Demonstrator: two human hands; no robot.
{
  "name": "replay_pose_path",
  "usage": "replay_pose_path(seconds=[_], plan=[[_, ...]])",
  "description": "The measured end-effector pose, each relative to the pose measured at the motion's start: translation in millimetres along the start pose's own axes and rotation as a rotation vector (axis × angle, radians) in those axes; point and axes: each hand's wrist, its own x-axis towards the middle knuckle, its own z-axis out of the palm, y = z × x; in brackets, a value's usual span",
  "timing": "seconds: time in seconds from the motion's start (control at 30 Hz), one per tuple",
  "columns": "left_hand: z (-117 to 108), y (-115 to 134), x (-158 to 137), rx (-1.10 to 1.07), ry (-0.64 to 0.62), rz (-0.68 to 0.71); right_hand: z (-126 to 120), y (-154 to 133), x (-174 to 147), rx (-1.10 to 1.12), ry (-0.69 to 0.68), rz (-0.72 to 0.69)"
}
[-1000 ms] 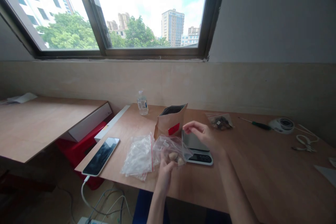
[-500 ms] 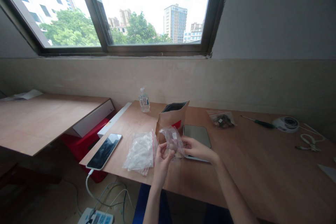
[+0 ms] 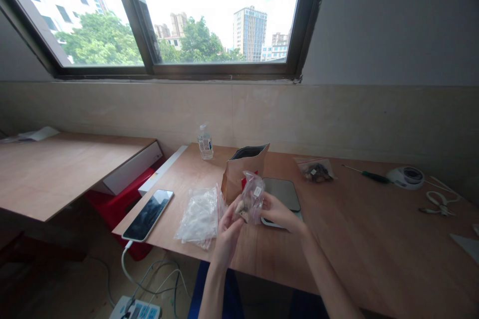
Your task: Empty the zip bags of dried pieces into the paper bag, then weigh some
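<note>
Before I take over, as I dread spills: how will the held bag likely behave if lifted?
The bag is probably floppy, its thin film creased between left hand and right hand. Its lumps would likely shift, appearing separate inside; I can't tell whether it's sealed.

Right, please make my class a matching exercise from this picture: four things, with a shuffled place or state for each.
1. Clear plastic bag with pale lumps
2. Brown paper-like pouch
3. Flat dark-screened phone
4. Thin green-handled screwdriver

A. Next to a white dome-shaped device
B. Standing, open at the top
C. Between the left hand and right hand
D. White cable at its near end

Pairs: 1-C, 2-B, 3-D, 4-A
</note>
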Motion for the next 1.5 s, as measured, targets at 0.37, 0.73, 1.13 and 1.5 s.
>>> replay_pose_path(seconds=[0.37,0.73,1.13,1.5], plan=[[-4,-5,2,0.247,0.008,0.037,6,-3,-6,-0.062,0.202,0.024],[4,-21,4,-0.037,0.203,-0.017,-6,-1,-14,0.098,0.412,-0.033],[2,-10,5,-0.035,0.174,-0.093,-32,-93,56,-0.366,0.655,-0.584],[-8,-7,7,-0.023,0.142,-0.100,-29,-79,78,-0.924,0.476,-0.535]])
